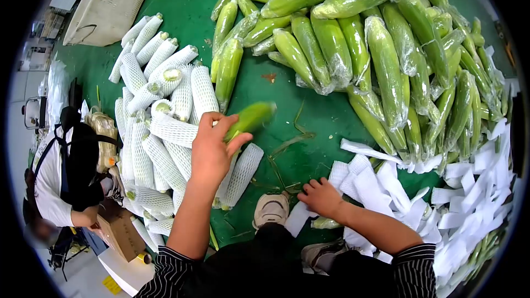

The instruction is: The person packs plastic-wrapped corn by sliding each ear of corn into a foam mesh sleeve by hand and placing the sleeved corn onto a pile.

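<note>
- The left hand (212, 142) is raised over the green surface (326, 127), pinching a green vegetable (254, 117) between thumb and fingers. Its back shows, the wrist is nearly straight, and the forearm rises from a striped cuff (175, 270). The vegetable tilts up to the right, its far end blurred.
- At the far left, a co-worker in a white top (51, 185) bends over, 1 hand at a cardboard box (120, 233).
- Above them, at the edge of the green surface, is a pale container (113, 3).
- Next come vegetables in white foam nets (141, 154), heaped at several angles; the heap reaches the left forearm, and 1 netted piece (243, 175) lies below the left hand.
- Above the left hand, 1 green vegetable (227, 74) lies lengthwise beside the netted heap.
- In the middle, dry stalks (287, 144) are scattered above a light shoe (270, 209).
- The right hand (321, 198) is held low, palm down, fingers loosely bent and pointing up-left, by a white foam strip (298, 218); whether they grip it, I cannot tell. Its forearm slants in from the lower right.
- Rightmost, plastic-wrapped vegetables (383, 72) are piled high, with loose white foam sleeves (475, 204) bunched below.
</note>
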### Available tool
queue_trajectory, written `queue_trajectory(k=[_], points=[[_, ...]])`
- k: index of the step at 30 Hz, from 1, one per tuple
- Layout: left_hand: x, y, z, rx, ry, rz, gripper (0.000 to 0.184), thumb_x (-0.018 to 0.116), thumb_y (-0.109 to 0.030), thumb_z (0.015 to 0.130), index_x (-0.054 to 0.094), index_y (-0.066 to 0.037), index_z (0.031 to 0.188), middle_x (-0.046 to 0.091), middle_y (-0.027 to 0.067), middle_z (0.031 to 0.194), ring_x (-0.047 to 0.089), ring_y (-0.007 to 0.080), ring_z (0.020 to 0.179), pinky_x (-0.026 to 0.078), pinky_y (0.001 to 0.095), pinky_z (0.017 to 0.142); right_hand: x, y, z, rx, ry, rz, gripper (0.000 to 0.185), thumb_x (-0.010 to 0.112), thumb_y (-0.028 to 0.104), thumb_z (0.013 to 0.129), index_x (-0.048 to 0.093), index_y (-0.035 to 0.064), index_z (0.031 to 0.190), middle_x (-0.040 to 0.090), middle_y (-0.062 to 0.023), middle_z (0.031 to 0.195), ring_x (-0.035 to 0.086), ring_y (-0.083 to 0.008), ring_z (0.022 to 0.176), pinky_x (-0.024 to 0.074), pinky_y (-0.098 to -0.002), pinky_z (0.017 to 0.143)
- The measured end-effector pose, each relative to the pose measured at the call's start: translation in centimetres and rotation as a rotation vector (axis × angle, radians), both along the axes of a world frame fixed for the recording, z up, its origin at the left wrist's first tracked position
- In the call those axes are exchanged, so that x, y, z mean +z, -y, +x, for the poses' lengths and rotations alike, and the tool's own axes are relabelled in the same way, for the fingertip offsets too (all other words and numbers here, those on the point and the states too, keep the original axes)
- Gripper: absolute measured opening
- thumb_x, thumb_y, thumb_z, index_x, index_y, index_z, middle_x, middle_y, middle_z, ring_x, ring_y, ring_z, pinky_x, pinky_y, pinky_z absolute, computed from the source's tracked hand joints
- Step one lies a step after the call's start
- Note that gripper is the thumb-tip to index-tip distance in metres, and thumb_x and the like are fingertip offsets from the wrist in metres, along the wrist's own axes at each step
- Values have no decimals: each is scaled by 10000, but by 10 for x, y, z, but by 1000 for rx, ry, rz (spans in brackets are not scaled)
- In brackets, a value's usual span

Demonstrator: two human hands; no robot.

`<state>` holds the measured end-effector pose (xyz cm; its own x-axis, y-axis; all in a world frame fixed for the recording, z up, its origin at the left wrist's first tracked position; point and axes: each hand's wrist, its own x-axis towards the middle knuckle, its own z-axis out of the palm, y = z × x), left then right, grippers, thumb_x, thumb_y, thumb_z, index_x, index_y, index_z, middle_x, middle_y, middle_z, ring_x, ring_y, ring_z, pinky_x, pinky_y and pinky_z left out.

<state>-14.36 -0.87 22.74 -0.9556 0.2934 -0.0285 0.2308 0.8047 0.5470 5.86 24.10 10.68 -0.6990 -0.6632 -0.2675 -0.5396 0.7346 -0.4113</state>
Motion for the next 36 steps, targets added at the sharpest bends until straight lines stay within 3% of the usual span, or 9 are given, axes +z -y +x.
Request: queue_trajectory(k=[6, 9, 13, 16, 21, 24, 29, 31, 36], points=[[-42, -43, -52, -91, -191, 562, 276, 698, -264, 926, 633, 4, 934, 653, 103, 873, 633, 240, 879, 502, 348, 817, 10, 11, -7, -224, 290, -58, 214, 720, 228, 744, 642, 101, 897, 628, -60, 984, 591, -284, 931, 475, -377, 763], [-66, -55, -65, -177, 174, 1150, 371, 645, -366, 970, 603, 2, 948, 628, 89, 812, 614, 197, 786, 497, 316, 751, 43, -21, -45, -843, 311, -674, 170, 654, 64, 798, 528, 66, 912, 553, -102, 921, 569, -257, 829, 470, -348, 745], [-23, -78, -27, 39, 105, 822, 352, 716, -298, 927, 616, 22, 1033, 650, 87, 875, 582, 114, 749, 486, 259, 689, 85, -23, -102, -1229, 268, -1127, 577, 564, -51, 812, 384, 50, 1351, 546, -104, 1134, 564, -204, 1052, 449, -314, 954], [-6, -100, 3, -103, 239, 629, 371, 781, -236, 859, 683, -39, 1158, 713, 43, 947, 609, 96, 754, 509, 255, 713, 107, 0, -107, -901, 175, -991, 768, 555, -51, 799, 290, 62, 1511, 447, -161, 1377, 499, -239, 1220, 420, -317, 1014], [-32, -84, 21, 76, 340, 911, 390, 756, -237, 901, 647, -43, 1222, 721, 20, 985, 623, 69, 808, 514, 234, 735, 95, 9, -109, -744, 985, -1580, 582, 478, 138, 1002, 254, 92, 1537, 632, -110, 1000, 593, -169, 856, 473, -281, 793], [-38, -78, 20, 46, 341, 883, 291, 707, -288, 942, 621, -45, 1079, 691, 28, 867, 608, 85, 762, 501, 261, 686, 113, 19, -117, -963, 976, -1460, 568, 519, 278, 1040, 279, 121, 1531, 586, -46, 751, 525, -119, 652, 422, -268, 624], [-42, -66, 20, -151, 305, 788, 435, 610, -479, 967, 579, -51, 894, 610, 80, 758, 580, 194, 669, 470, 324, 633, 99, 7, -126, -794, 26, -827, 541, 791, 275, 833, 561, 88, 1285, 589, -71, 900, 568, -226, 822, 461, -357, 754], [-34, -64, 19, -270, 346, 753, 547, 558, -581, 957, 591, -42, 868, 588, 101, 746, 575, 262, 656, 464, 341, 626, 111, 2, -131, -717, -287, -690, 443, 892, 273, 674, 642, 66, 975, 568, -91, 1028, 553, -296, 961, 456, -405, 869], [-54, -67, 16, -292, 325, 907, 629, 538, -651, 929, 604, -38, 1057, 593, 65, 740, 588, 226, 662, 467, 325, 630, 104, -14, -135, -525, -247, -960, 345, 875, 128, 714, 573, 77, 874, 595, -95, 960, 604, -292, 945, 492, -401, 851]])
